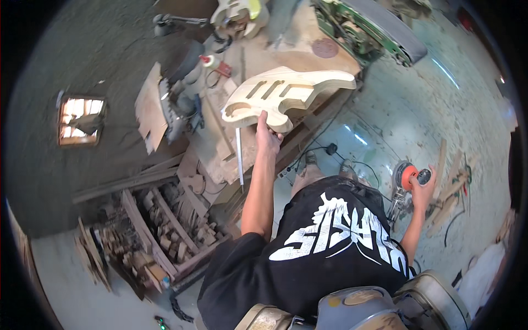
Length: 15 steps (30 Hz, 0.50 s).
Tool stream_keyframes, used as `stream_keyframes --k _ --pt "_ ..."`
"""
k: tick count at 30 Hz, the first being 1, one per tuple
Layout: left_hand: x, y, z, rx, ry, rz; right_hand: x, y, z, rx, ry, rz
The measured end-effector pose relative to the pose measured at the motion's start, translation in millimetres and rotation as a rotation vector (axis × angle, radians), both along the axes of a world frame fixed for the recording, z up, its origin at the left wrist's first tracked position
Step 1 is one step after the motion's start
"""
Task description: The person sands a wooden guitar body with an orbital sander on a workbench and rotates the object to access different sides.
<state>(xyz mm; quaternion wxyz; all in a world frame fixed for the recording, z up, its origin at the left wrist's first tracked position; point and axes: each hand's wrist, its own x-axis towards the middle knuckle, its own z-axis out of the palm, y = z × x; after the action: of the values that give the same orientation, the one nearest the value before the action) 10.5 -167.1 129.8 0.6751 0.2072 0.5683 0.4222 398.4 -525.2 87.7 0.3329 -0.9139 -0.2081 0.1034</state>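
My left hand [268, 137] grips the lower edge of a pale, unfinished wooden electric guitar body [316, 81], holding it up over the near side of the workbench. Slots and cavities are cut into the body's face. Out to my right, away from the bench, my right hand [423, 190] is closed round an orange-topped handheld sander [405, 174], which hangs beside me above the floor. The sander's pad is partly hidden by its casing.
The workbench [217, 159] carries a red-and-white bottle [216, 65], a brown sanding disc [325, 48] and a metal ruler [239, 157]. A green belt sander [363, 27] stands at the far right. Wood scraps fill a rack [165, 234] at lower left; wood strips [454, 184] lie at right.
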Motion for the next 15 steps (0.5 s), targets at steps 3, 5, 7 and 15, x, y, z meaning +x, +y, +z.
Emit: stream_keyframes --k 3,5,7,15 --pt "-15 17 16 0.049 -0.013 0.003 12 20 2 0.047 0.094 0.069" --pt "-24 28 34 0.069 -0.04 -0.027 17 35 3 0.072 0.082 0.108" --pt "-32 34 46 0.064 -0.108 -0.065 22 45 2 0.091 0.071 0.145" --pt "-45 49 62 0.111 -0.084 0.018 24 64 1 0.16 0.075 0.241"
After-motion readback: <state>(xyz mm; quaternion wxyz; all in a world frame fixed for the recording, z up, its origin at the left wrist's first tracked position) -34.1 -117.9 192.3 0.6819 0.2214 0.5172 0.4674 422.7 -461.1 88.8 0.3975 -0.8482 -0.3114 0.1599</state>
